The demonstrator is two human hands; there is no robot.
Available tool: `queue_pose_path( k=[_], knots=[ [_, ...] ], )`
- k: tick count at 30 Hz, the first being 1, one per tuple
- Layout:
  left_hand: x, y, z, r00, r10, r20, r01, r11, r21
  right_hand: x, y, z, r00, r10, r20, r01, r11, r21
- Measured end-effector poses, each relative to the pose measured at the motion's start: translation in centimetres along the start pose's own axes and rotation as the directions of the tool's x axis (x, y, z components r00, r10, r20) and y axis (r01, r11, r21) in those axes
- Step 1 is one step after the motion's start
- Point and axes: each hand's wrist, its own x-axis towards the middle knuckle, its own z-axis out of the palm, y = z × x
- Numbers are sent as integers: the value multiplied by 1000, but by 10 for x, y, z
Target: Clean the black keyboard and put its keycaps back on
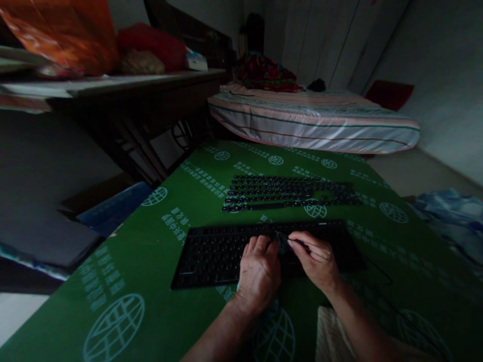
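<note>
Working fiddly stuff over a black keyboard (211, 256), right under both hands.
Looking at the head view: got the left hand (260, 271) curled with fingertips closed on a dark cloth (282, 243), and the right hand (315, 259) pinching a thin stick-like tool (302, 243) just beside it; too dim to make out the tip. Note what look like keycaps (260, 187) lined up in rows beyond both hands on the green tabletop (151, 251). Would keep the pinch light, brace against the board with the left, avoid prying hard, and steer clear of knocking those rows.
</note>
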Motion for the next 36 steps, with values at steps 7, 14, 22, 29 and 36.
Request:
queue_pose_path(
  k=[7, 14, 22, 29, 36],
  knots=[
    [-4, 1, -1, 1000, 6, 19, -6, 999, 40, 1, -3, -1, 1000, -16, 8, 16, 1000, -22],
    [0, 2, -2, 999, 3, 38, -5, 998, 59, 2, -3, 2, 999, -12, -37, 11, 1000, -27],
    [-1, 3, -4, 999, 9, 51, -11, 999, 42, 1, 0, 1, 1000, 12, -27, -14, 998, -54],
    [-3, 3, -2, 999, 26, 36, -26, 999, 20, 1, 1, 0, 998, 59, -7, -60, 998, -18],
    [-3, 4, -3, 999, 10, 47, -11, 1000, 24, 1, 0, 0, 999, 51, -12, -52, 998, -39]
  ],
)
